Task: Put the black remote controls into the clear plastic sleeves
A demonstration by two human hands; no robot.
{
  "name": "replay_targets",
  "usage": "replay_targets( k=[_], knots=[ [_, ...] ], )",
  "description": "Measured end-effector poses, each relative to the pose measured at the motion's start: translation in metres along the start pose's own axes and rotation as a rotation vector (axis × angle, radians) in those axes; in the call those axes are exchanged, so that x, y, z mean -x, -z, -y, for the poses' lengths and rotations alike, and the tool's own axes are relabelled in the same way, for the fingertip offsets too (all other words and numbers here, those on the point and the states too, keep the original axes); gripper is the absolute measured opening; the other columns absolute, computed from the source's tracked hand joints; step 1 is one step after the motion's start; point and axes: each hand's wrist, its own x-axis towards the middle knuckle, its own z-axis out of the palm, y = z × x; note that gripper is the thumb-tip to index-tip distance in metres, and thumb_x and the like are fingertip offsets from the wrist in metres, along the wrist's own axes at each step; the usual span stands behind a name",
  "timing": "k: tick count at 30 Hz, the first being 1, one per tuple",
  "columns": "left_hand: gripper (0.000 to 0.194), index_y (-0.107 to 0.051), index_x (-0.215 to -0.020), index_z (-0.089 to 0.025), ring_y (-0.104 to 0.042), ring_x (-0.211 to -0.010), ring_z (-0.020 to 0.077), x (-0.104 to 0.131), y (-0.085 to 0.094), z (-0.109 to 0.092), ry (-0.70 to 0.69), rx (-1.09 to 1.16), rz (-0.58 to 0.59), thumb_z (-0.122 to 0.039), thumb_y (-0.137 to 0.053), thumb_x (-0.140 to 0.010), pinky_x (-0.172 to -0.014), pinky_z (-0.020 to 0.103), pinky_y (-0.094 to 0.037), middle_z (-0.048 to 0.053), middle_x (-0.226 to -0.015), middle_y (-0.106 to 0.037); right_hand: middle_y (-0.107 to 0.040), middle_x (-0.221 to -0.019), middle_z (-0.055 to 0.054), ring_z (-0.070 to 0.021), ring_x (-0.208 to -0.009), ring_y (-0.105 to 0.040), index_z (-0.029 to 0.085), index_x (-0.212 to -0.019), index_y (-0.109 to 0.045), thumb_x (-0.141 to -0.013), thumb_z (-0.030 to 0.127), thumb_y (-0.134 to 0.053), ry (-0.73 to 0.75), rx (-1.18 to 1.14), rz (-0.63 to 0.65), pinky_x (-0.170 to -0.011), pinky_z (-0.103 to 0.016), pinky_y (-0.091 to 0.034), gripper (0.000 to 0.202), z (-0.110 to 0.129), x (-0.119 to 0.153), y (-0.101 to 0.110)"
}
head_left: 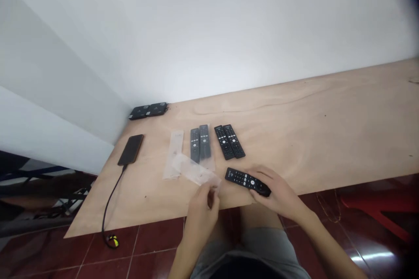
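My left hand [203, 204] pinches the near end of a clear plastic sleeve [194, 170] by the table's front edge. My right hand [276, 189] is wrapped round the lower end of a black remote [244, 178], whose buttons face up. Two bare black remotes [229, 141] lie side by side just behind it. To their left, two more remotes [200, 143] look hazy under clear plastic. Another flat plastic sleeve [174, 152] lies further left, partly overlapped by the sleeve in my left hand.
A phone [131, 149] with a black cable [109, 198] hanging over the front edge lies on the wooden table [294, 139]. Two black boxes [149, 110] sit at the back left corner by the wall. Something red [379, 209] stands at the lower right.
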Motion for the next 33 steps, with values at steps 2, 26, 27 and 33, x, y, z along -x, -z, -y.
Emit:
replay_targets(
  k=[2,26,27,33],
  knots=[
    [0.011,-0.067,-0.108,-0.025,-0.075,-0.083,0.0248,0.000,-0.005,-0.001,0.018,0.007,-0.011,-0.024,-0.058,-0.103,-0.072,0.036,-0.060,0.006,-0.095,-0.075,-0.074,-0.139,-0.010,-0.0350,-0.126,-0.071,0.032,-0.147,-0.067,-0.093,0.020,-0.074,-0.011,-0.095,0.021,-0.109,-0.054,-0.061,0.056,-0.001,0.005,0.004],
    [0.012,-0.075,-0.104,-0.025,-0.074,-0.082,0.0219,0.013,0.003,-0.018,-0.050,-0.043,0.040,-0.026,-0.063,-0.103,-0.076,0.033,-0.061,0.003,-0.092,-0.076,-0.074,-0.125,-0.005,-0.0306,-0.116,-0.065,0.034,-0.140,-0.070,-0.085,0.014,-0.076,0.039,-0.114,0.185,-0.106,-0.048,-0.055,0.059,0.010,0.000,0.012],
    [0.013,-0.076,-0.107,-0.025,-0.074,-0.084,0.0218,0.014,0.004,-0.016,-0.061,-0.039,0.045,-0.026,-0.063,-0.104,-0.077,0.033,-0.062,0.004,-0.094,-0.077,-0.073,-0.125,-0.006,-0.0312,-0.117,-0.063,0.033,-0.139,-0.070,-0.085,0.014,-0.076,0.036,-0.096,0.179,-0.106,-0.049,-0.055,0.058,0.011,0.000,0.010],
    [0.019,-0.077,-0.113,-0.025,-0.076,-0.101,0.0229,0.012,0.013,-0.010,-0.198,-0.048,0.084,-0.017,-0.061,-0.106,-0.091,0.037,-0.064,0.005,-0.107,-0.079,-0.069,-0.126,-0.008,-0.0333,-0.121,-0.058,0.029,-0.138,-0.068,-0.088,0.016,-0.076,0.017,-0.006,0.151,-0.108,-0.052,-0.053,0.053,0.007,0.002,0.003]
  ],
)
